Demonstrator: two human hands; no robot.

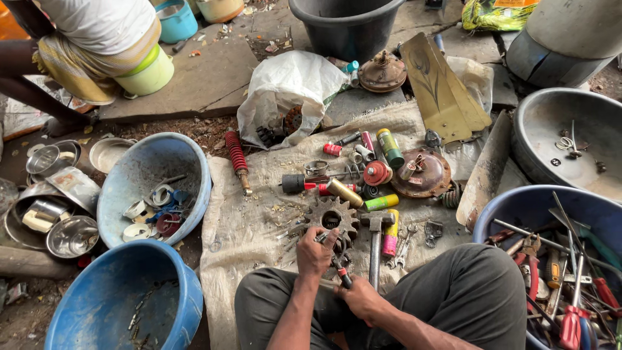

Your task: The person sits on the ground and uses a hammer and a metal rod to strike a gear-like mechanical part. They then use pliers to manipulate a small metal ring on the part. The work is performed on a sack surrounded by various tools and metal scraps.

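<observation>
Hands: left grips sprocket, right apparently clasps pliers; cloth, dirt floor.

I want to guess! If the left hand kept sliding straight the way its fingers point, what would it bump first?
Probably the rusty toothed gear. The left hand points up and away from the person, fingertips already at the gear's near edge. Whether they touch it is hard to tell from this view.

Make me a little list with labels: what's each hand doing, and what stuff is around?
Left hand: grips the rusty toothed metal gear.
Right hand: holds a red-and-black handled tool; which kind, unclear.
Beside gear: steel-headed hammer on the pale cloth sheet.
Left: light blue plastic basin with rings.
Right: dark blue tub of screwdrivers and pliers.
</observation>
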